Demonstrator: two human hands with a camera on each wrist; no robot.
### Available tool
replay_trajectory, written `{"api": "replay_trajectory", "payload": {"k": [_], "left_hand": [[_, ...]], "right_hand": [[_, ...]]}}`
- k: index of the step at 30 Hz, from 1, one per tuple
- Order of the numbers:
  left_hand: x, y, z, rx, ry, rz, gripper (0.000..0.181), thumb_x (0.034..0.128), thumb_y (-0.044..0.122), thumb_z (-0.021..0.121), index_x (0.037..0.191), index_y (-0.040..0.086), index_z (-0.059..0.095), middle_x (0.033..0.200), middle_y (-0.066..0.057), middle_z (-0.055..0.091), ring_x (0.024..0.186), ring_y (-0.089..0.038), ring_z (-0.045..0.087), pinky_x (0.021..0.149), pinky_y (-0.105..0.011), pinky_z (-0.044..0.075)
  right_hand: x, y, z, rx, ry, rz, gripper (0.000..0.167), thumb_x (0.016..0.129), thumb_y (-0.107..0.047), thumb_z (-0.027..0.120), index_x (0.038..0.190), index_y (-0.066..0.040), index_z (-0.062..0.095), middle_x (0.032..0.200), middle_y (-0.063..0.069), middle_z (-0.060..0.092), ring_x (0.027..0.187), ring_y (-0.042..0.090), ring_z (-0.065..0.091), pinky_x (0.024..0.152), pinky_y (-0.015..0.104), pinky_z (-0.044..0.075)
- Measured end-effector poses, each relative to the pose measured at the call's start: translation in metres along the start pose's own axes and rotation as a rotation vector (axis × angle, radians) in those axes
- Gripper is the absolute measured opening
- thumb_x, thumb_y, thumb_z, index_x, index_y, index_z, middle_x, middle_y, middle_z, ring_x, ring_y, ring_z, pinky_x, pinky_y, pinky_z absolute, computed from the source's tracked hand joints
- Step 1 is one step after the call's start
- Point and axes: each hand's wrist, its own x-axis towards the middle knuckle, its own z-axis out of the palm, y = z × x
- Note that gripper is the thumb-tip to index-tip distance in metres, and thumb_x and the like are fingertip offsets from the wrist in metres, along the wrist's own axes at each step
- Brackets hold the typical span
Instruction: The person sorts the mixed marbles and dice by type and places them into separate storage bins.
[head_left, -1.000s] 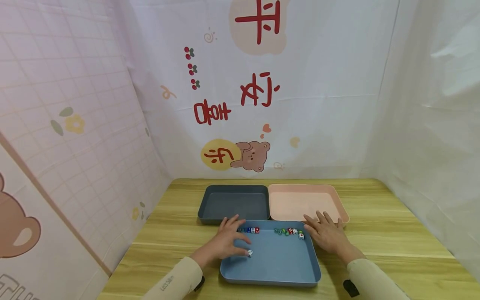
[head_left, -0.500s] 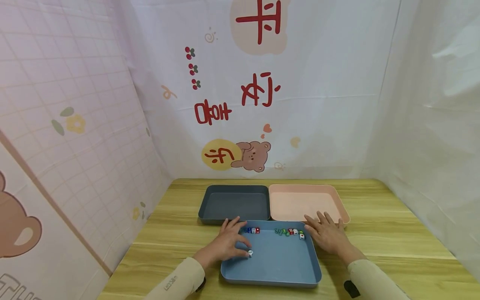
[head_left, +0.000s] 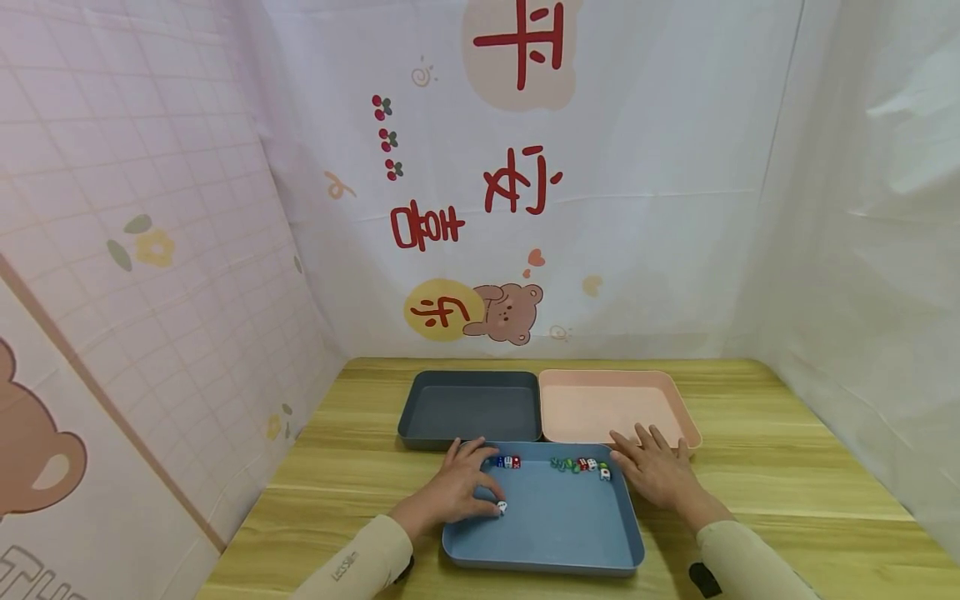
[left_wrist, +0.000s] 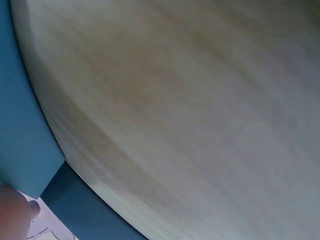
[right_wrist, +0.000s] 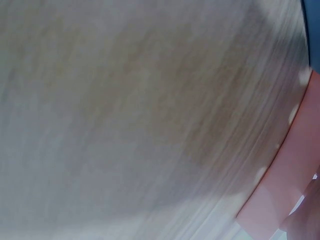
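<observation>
In the head view my left hand (head_left: 453,490) reaches over the left wall of the blue tray (head_left: 558,533). Its thumb and forefinger pinch a white die (head_left: 502,507) on the tray floor, while the other fingers spread toward the back left corner. My right hand (head_left: 660,471) rests with fingers spread at the blue tray's right edge and the pink tray's front wall, holding nothing. Along the blue tray's back wall lie a row of blue, white and red dice (head_left: 507,462), partly hidden by the left fingers, and a cluster of green, red and white dice (head_left: 581,465).
Behind the blue tray stand a dark grey-blue tray (head_left: 472,408) and a pink tray (head_left: 611,400), side by side. All stand on a wood-grain table (head_left: 780,500). Printed white cloth (head_left: 637,167) hangs behind and at both sides.
My left forefinger has come down toward the thumb, closing on the white die. My right hand has stayed in place. The view has shifted very slightly.
</observation>
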Motion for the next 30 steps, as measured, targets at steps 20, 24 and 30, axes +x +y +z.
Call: {"api": "replay_trajectory", "payload": {"k": [20,24,30], "left_hand": [[0.004,-0.004,-0.026,-0.036,0.086,-0.006,0.012,0.0859,0.036,0.078,0.095,0.029,0.079,0.146,-0.012,0.047,0.144,-0.038,0.024,0.113,-0.067,0.008],[0.011,-0.008,-0.037,-0.076,0.12,-0.033,0.012,0.087,0.034,0.077,0.095,0.026,0.079,0.146,-0.014,0.046,0.144,-0.039,0.023,0.113,-0.067,0.007],[0.026,-0.017,-0.051,-0.069,0.155,-0.095,0.011,0.0883,0.033,0.076,0.095,0.025,0.079,0.146,-0.014,0.046,0.144,-0.04,0.023,0.113,-0.066,0.007]], "right_hand": [[0.0,0.0,0.0,0.012,-0.006,-0.006,0.057,0.105,-0.05,0.039,0.147,-0.015,0.051,0.15,0.031,0.037,0.139,0.056,0.025,0.101,0.08,0.008],[0.0,-0.001,0.001,0.009,-0.003,-0.003,0.057,0.105,-0.05,0.039,0.146,-0.014,0.051,0.15,0.03,0.037,0.139,0.055,0.025,0.101,0.08,0.008],[0.0,0.0,0.0,-0.006,-0.001,-0.002,0.056,0.105,-0.05,0.039,0.147,-0.016,0.051,0.15,0.029,0.037,0.139,0.054,0.026,0.101,0.08,0.009]]}}
